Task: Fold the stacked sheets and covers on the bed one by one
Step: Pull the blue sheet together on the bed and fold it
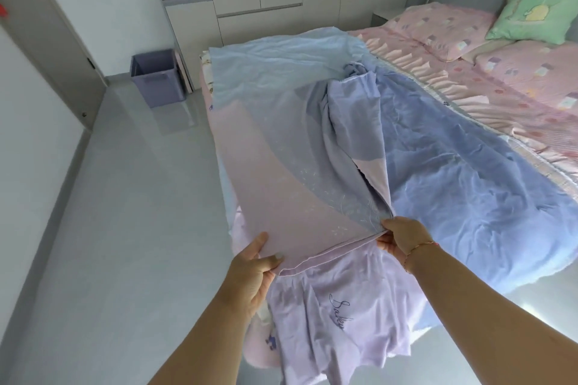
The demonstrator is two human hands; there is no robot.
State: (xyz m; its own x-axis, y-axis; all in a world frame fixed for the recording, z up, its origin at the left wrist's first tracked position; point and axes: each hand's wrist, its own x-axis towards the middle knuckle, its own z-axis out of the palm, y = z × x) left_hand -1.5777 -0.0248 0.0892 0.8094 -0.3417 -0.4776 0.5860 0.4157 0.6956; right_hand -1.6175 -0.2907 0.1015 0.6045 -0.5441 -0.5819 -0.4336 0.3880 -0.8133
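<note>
A long cover in pink, grey-blue and light blue panels (281, 147) lies stretched along the bed's left side. My left hand (253, 269) grips its near left corner, thumb on top. At the near right corner my right hand (403, 237) pinches the doubled edge. A bunched blue part of the cover (359, 81) twists up in the middle. Under the near end hangs a lilac sheet with dark script lettering (337, 316), draped over the bed's foot. A wide blue sheet (463, 184) spreads to the right on the bed.
Pink patterned bedding (506, 94) with pink pillows and a green cushion (538, 9) covers the head of the bed. A purple bin (156, 78) stands on the grey floor by the cupboards. A door is at far left.
</note>
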